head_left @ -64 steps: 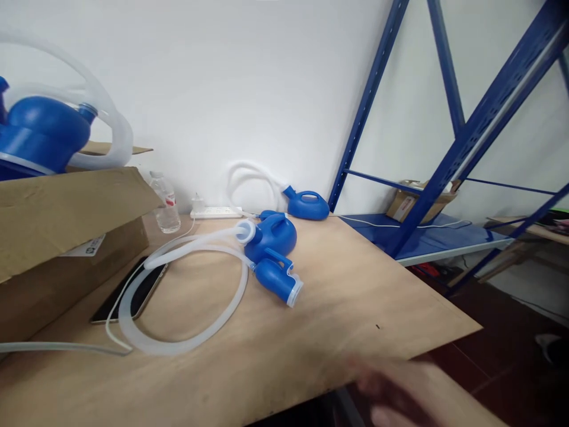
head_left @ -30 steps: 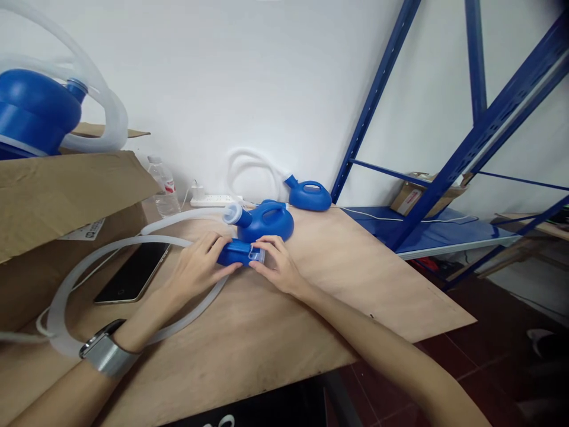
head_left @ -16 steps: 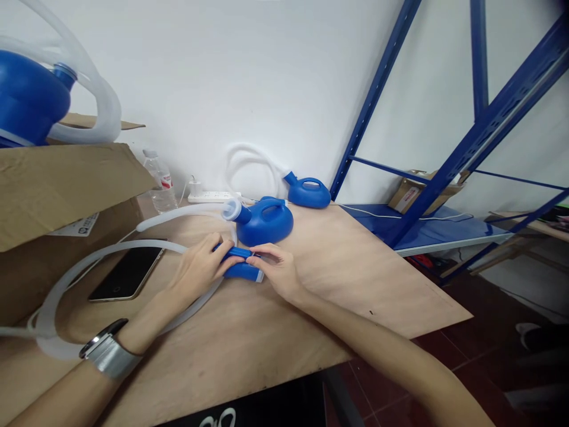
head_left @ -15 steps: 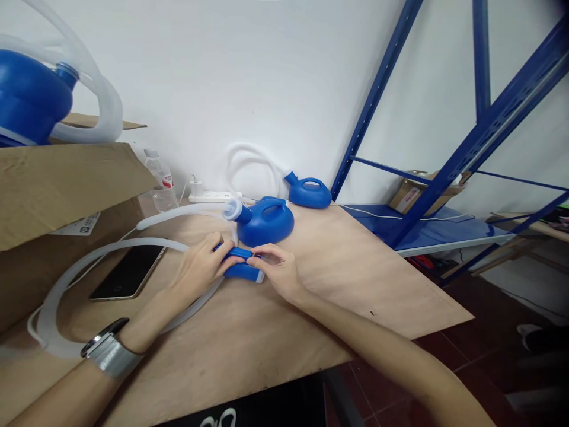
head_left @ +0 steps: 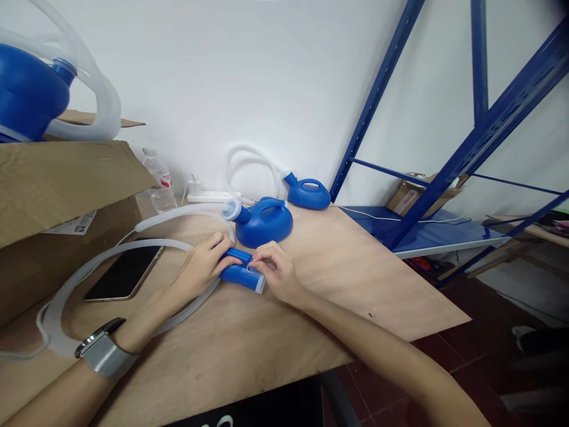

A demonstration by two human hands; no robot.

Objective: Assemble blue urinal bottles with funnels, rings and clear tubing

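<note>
My left hand point(head_left: 208, 264) is wrapped round a blue plastic tube-shaped piece point(head_left: 240, 277) with a raised bar along its top and a whitish rim at its right end. Close by, the thumb and fingers of my right hand point(head_left: 278, 274) pinch at the end of that bar. A small, thin whitish bit shows at the fingertips, too small to name. A translucent hose point(head_left: 104, 254) curves out from near my left hand over the table. Just behind both hands stands a blue jug-like bottle point(head_left: 265, 228) with a handle and a whitish mouth.
A phone point(head_left: 124, 274) lies inside the hose loop. To the left is an open cardboard box point(head_left: 66, 187) with another blue bottle point(head_left: 29, 92) above it. Along the wall are a water bottle point(head_left: 160, 184), a power strip point(head_left: 211, 196) and a second jug-like bottle point(head_left: 310, 194). Blue shelving point(head_left: 440, 231) stands right.
The right end of the blue tube piece has dipped slightly and shows more. My right fingers have shifted a little, and the thin whitish bit is plainer. The view has moved slightly.
</note>
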